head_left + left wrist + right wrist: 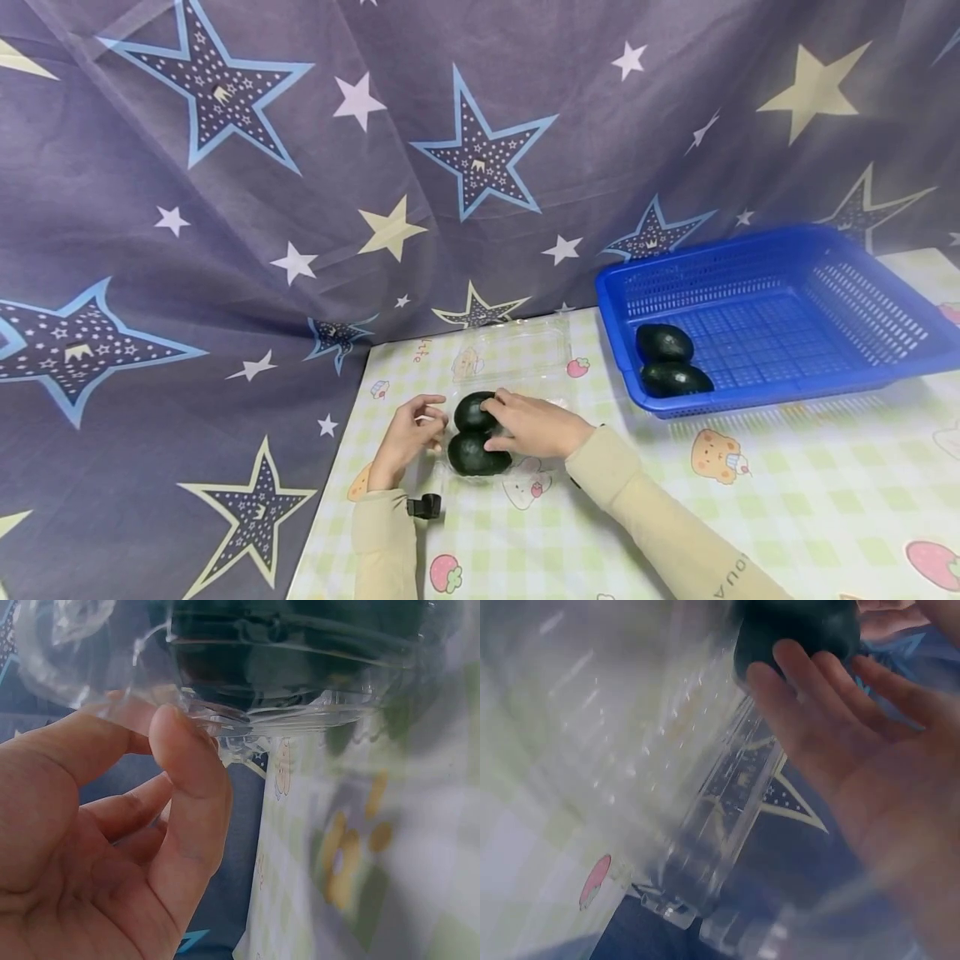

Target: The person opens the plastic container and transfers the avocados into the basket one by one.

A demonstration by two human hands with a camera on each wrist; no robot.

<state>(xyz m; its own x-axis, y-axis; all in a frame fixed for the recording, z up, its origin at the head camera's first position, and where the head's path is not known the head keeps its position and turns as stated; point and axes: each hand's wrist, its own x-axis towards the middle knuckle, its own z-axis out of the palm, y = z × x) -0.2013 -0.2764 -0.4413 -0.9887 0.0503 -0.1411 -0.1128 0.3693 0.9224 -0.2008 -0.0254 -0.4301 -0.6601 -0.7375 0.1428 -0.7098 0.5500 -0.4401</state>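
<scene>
**Seating two avocados in the clear clamshell**

Two dark avocados sit in a clear plastic clamshell tray point(480, 433) at the near-left part of the worktop point(787, 500), lid point(517, 350) flipped open behind. Rear avocado point(474, 411), front avocado point(474, 454), touching each other.

Right hand point(536, 425) lies over both fruits, fingers fairly straight, fingertips point(780, 682) resting on the rear one; it presses, no real wrap. Left hand point(405, 437) is at the tray's left edge, thumb point(187, 765) against the clear rim, fingers curled behind it, so it looks pinched. Hands close together, only the fruit between them.

Blue basket point(780, 325) well apart to the right, two more avocados point(667, 360) in its near-left corner.

Doing it well, my judgement:
- keep the left pinch firm; thin plastic flexes and slides on the cloth
- press each fruit down into its own hollow, not sideways
- light pressure, soft fruit bruises
- check nothing rides above the rim, or the lid may not close flat

Whether the fruits are fully seated can't be told; wrist views are blurred.
</scene>
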